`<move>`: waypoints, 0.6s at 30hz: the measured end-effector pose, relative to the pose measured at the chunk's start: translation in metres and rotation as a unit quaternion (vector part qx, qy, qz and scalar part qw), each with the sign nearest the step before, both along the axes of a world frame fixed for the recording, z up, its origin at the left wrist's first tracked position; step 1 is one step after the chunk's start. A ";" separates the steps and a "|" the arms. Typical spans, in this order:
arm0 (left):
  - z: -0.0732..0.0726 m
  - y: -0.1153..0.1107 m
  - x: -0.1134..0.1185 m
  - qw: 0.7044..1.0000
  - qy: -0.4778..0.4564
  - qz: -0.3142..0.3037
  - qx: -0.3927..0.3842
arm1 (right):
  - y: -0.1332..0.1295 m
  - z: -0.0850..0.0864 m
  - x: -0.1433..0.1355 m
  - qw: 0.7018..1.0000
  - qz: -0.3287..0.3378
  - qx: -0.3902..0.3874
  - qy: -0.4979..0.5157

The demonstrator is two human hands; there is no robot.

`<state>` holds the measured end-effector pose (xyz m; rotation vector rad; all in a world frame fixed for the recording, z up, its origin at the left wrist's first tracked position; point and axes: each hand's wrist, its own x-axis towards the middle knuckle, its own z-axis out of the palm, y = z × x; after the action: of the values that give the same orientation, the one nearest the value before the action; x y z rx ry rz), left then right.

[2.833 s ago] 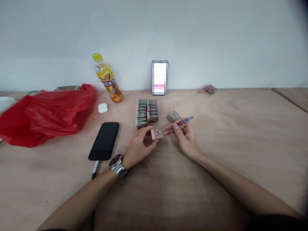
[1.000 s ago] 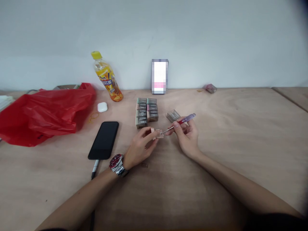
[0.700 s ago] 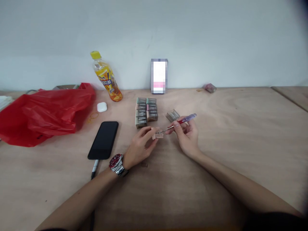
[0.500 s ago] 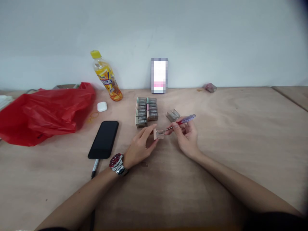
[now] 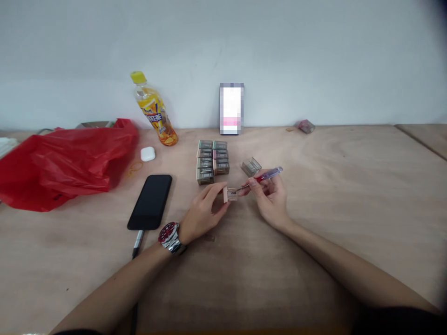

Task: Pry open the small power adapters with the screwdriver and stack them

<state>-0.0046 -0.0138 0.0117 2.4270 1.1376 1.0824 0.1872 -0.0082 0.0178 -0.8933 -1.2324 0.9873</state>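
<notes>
My left hand (image 5: 206,204) pinches a small pencil sharpener (image 5: 230,194) by its pale pink end, between thumb and fingers. In my right hand (image 5: 270,197) is a screwdriver (image 5: 268,175) with a clear purple and red handle, its thin shaft slanting down to the left. The tip is at the sharpener's right edge; whether it touches is too small to tell. Just beyond my right hand lies a smoky clear shavings box (image 5: 251,166). Several sharpeners with smoky boxes (image 5: 205,176) stand in two columns beyond my left hand.
On the left are a black phone (image 5: 150,202) with a cable, a white earbud case (image 5: 148,154), rubber bands (image 5: 134,168) and a red plastic bag (image 5: 77,163). A drink bottle (image 5: 155,111) and a lit phone (image 5: 232,109) lean on the wall. A pinkish sharpener-like piece (image 5: 306,126) lies far right.
The screwdriver tip has drawn slightly back to the right from the middle of the sharpener. A dark part inside the sharpener shows more clearly. Both hands have hardly moved.
</notes>
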 end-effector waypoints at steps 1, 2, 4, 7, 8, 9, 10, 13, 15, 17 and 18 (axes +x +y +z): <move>0.000 0.000 0.000 1.000 0.000 0.001 0.001 | 0.000 0.000 0.000 1.000 0.000 0.002 0.001; 0.000 0.000 0.000 1.000 0.000 0.002 0.002 | 0.000 0.000 0.000 1.000 0.000 0.004 0.000; -0.001 0.000 0.000 1.000 0.000 0.003 0.002 | 0.000 0.000 0.000 1.000 0.002 0.008 -0.002; -0.001 0.000 0.000 1.000 0.002 0.004 -0.001 | -0.001 -0.002 0.000 1.000 0.006 0.013 -0.013; -0.001 0.000 -0.001 1.000 0.003 0.004 -0.002 | -0.001 -0.003 0.000 1.000 0.005 0.015 -0.019; -0.001 0.000 -0.001 1.000 0.004 0.005 -0.003 | -0.001 -0.003 0.001 0.999 0.005 0.018 -0.027; -0.001 0.000 -0.001 1.000 0.005 0.006 -0.004 | 0.000 -0.004 0.002 0.999 0.006 0.022 -0.037; -0.001 0.000 -0.001 1.000 0.005 0.007 -0.009 | 0.001 -0.005 0.006 0.996 0.020 0.033 -0.078; -0.001 0.001 -0.001 1.000 0.004 0.009 -0.010 | 0.002 -0.004 0.009 0.993 0.044 0.036 -0.106; -0.001 0.001 -0.001 1.000 0.003 0.013 -0.009 | 0.003 -0.002 0.013 0.988 0.069 0.037 -0.133; -0.002 0.001 -0.001 1.000 0.003 0.015 -0.009 | 0.004 -0.001 0.014 0.986 0.075 0.038 -0.147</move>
<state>-0.0053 -0.0126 0.0101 2.4084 1.1847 1.0697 0.2007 -0.0043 0.0170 -0.9188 -1.5964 0.9427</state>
